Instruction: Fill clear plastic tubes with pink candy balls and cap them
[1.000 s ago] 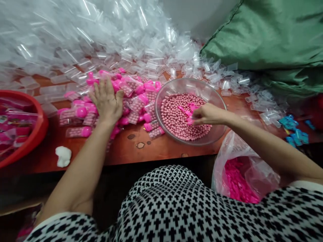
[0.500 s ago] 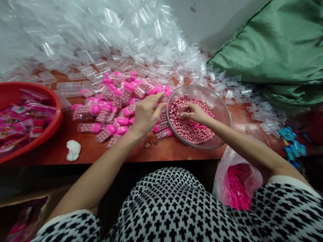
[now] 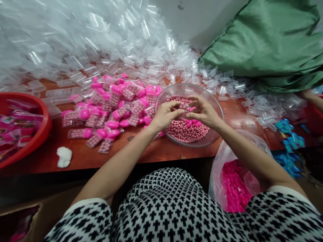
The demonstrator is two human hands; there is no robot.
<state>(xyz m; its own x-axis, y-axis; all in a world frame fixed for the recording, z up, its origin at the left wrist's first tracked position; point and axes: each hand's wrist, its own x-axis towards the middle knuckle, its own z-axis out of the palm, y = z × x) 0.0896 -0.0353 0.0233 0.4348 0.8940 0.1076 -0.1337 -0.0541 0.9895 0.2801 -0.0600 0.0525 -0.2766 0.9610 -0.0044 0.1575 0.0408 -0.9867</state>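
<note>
Over a clear bowl [image 3: 219, 111] of pink beads [image 3: 185, 135], both my hands are close together. A small clear plastic container [image 3: 184, 108] with pink beads sits between my fingertips, partly blending with the beads behind it. My right hand [image 3: 205, 112] is curled on its right side, and my left hand [image 3: 166, 115] pinches at its left side. Bright pink caps [image 3: 193, 122] lie on the beads below my right hand. Left of the bowl is a heap of filled clear containers with pink caps [image 3: 113, 104].
Empty clear containers [image 3: 106, 40] are piled along the back. A red basin [image 3: 46, 124] of pink packages stands left, near a white lump [image 3: 64, 157]. A bag of pink pieces [image 3: 236, 188] hangs below the edge. Rightward are a green sack [image 3: 267, 50], blue pieces [image 3: 292, 141] and another person's arm [image 3: 314, 100].
My left hand has moved right from above the capped heap to the container at my right hand. The view has shifted slightly, and another person's arm now shows at the right.
</note>
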